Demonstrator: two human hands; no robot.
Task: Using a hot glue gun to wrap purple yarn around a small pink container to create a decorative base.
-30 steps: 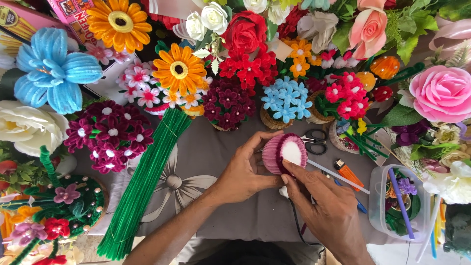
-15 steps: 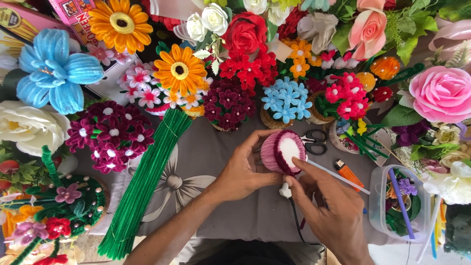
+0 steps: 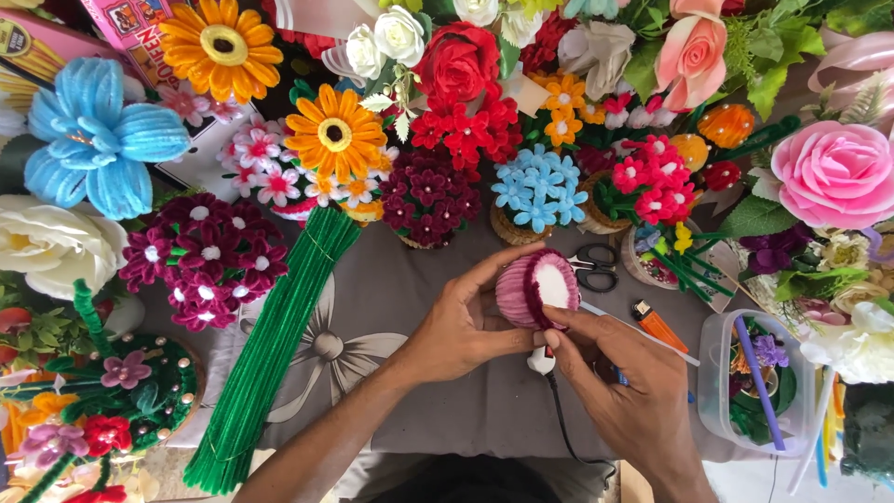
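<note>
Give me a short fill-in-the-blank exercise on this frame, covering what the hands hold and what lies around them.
1. The left hand holds a pink, ball-shaped piece with a ____ centre.
2. The long bundle of pipe cleaners lying left of the hands is ____.
3. Just beyond the ball lies a pair of black-handled ____.
4. The right hand sits beside a clear plastic ____ to its right.

Missing words: white; green; scissors; container

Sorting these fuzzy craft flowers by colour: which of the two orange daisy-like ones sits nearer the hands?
The lower orange daisy-like flower, just above the bundle of green fuzzy stems. The other orange one lies farther off, at the top edge, up-left.
</note>
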